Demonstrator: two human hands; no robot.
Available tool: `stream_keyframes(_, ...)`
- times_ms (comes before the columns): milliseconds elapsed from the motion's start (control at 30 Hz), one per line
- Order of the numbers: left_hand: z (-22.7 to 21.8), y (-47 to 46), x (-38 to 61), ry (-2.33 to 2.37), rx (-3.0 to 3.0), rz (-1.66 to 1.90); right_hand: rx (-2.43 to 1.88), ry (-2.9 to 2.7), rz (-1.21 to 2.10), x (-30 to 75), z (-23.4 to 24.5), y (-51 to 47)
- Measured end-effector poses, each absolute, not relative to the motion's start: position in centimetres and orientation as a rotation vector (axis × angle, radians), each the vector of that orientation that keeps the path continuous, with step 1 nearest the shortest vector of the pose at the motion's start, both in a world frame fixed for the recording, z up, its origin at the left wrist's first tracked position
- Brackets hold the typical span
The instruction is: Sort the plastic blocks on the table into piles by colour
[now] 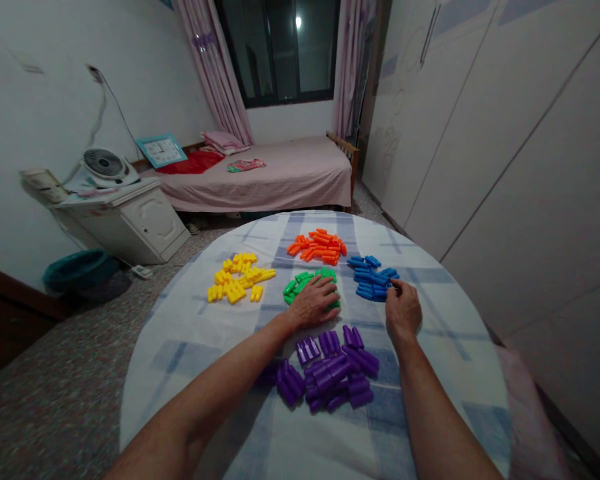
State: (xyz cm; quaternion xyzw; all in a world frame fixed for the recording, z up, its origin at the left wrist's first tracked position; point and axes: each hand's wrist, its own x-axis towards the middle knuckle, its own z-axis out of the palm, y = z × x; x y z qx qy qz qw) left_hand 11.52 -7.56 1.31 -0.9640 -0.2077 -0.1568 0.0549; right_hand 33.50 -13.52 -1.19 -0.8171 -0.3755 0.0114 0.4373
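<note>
My left hand (pixel 316 301) lies palm down over the pile of green plastic pieces (pixel 295 285), fingers spread, hiding part of them. At the right edge of the blue plastic pieces (pixel 370 276), my right hand (pixel 403 308) has its fingers curled in, with the fingertips on a blue piece at the end of the heap. Its thumb is mostly hidden. Nearest to me, between my forearms, is a heap of purple plastic pieces (pixel 333 377), many shaped like short joined tubes.
Yellow pieces (pixel 235 283) lie on the left and orange pieces (pixel 323 247) at the back of the round table with a checked cloth (pixel 180 393). Beyond stand a bed (pixel 290 177), a white cabinet (pixel 150 223) with a fan (pixel 104 163), and a wardrobe (pixel 460 133). A bin (pixel 77 269) is on the floor.
</note>
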Motion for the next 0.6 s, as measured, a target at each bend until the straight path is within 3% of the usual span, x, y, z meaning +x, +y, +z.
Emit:
stream_keyframes(333, 3.1, -6.4, 13.9, -0.883, -2.848, -0.323, -2.019, -0.952, 0.02, 33.6, -1.1, -13.6)
stream_keyframes(600, 2.5, -9.1, 5.4, -1.211, -2.595, -0.823, -1.998, -0.948, 0.026, 33.6, -1.2, -13.4)
